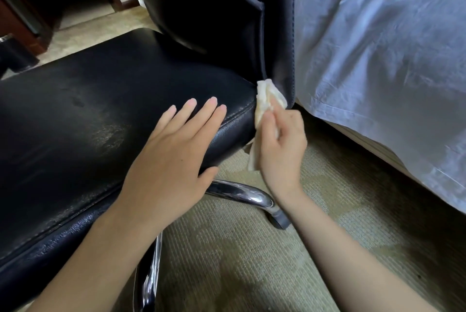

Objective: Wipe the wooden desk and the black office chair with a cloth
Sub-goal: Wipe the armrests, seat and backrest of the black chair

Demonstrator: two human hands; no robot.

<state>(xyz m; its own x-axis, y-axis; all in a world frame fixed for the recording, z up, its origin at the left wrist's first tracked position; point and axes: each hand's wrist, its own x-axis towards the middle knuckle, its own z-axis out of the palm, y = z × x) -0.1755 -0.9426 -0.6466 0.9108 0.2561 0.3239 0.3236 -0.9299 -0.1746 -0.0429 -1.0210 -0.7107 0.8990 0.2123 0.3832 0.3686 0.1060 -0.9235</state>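
Observation:
The black office chair (83, 115) fills the left and middle of the head view, its worn leather seat in front and its backrest (227, 9) rising at the top. My left hand (174, 155) lies flat on the seat's right edge, fingers straight. My right hand (280, 145) grips a crumpled cream cloth (264, 100) and presses it against the seat's back corner, where the seat meets the backrest. Part of the cloth hangs below my fingers. Dark wooden furniture (22, 16) stands at the far left.
A bed with a white sheet (378, 59) stands close on the right, nearly touching the backrest. The chair's chrome legs (242, 193) spread over beige carpet (252, 261) below my arms. A small dark bin (12, 54) sits at the left edge.

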